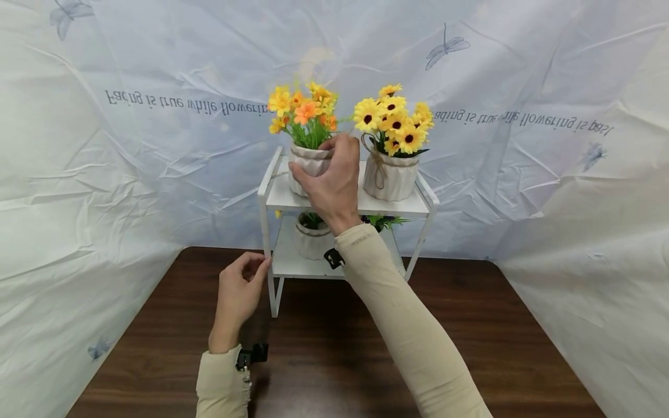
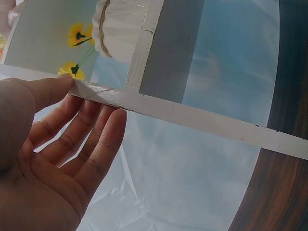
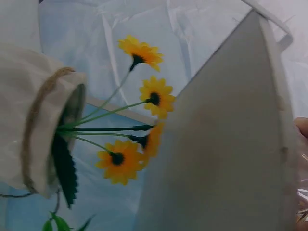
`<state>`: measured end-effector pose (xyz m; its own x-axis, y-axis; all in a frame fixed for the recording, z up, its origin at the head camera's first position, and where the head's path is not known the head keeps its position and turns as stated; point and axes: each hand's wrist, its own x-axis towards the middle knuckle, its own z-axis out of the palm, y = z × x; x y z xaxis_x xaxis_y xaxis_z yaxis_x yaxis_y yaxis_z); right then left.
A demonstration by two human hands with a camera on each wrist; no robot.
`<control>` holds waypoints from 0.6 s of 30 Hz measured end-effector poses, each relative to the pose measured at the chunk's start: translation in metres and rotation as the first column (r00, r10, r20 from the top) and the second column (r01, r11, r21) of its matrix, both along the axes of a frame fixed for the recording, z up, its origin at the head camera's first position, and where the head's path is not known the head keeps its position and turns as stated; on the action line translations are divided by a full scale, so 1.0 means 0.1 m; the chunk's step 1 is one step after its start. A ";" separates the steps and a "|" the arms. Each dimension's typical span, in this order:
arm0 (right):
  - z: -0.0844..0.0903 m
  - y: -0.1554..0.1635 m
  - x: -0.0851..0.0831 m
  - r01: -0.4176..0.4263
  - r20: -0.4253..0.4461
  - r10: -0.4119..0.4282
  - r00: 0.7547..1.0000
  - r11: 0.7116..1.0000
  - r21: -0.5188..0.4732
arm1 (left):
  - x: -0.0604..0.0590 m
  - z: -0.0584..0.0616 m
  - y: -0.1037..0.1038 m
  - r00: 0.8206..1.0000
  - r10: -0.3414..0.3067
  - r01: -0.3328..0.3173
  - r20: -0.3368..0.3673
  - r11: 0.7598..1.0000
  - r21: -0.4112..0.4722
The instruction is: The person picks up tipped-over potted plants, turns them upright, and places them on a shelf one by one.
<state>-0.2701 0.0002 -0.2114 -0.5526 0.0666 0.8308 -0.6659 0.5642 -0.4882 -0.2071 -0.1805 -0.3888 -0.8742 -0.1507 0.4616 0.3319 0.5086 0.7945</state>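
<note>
On the left of the upper board of a white two-tier shelf (image 1: 292, 202) is a white pot (image 1: 307, 161) of orange and yellow flowers (image 1: 305, 111). My right hand (image 1: 337, 177) grips that pot by its rim, with the thumb on the near side. Lower down, my left hand (image 1: 241, 290) pinches the shelf's left front post. The left wrist view shows the thumb on one face of the white post (image 2: 192, 120) and the fingers (image 2: 103, 149) on the other. At the right wrist view's edge, a fingertip (image 3: 301, 126) shows beyond the upper board (image 3: 216, 134).
A white pot (image 1: 391, 179) of yellow dark-centred flowers (image 1: 395, 123) stands on the upper board's right. Below, a pot (image 1: 312, 239) with yellow blooms (image 3: 120, 161) sits on the lower board, with green leaves (image 1: 385, 222) to its right. The shelf stands on a dark wooden table (image 1: 324, 348) before a printed cloth (image 1: 209, 52).
</note>
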 end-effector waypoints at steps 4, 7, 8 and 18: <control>-0.04 0.00 0.00 0.001 0.039 -0.002 0.999 1.000 0.015 | 0.00 0.01 0.00 1.000 -0.012 0.012 -0.007 1.000 0.011; -0.04 -0.01 0.01 -0.006 0.056 0.005 0.998 1.000 0.021 | 0.00 0.02 0.00 1.000 -0.016 0.017 -0.013 1.000 0.018; -0.05 -0.01 0.01 -0.008 0.060 0.007 0.998 1.000 0.026 | 0.00 0.02 0.00 1.000 -0.017 0.017 -0.012 1.000 0.019; -0.17 0.06 0.13 -0.032 0.136 0.017 0.991 0.993 0.110 | 0.01 0.01 -0.01 1.000 -0.006 0.006 0.005 1.000 0.009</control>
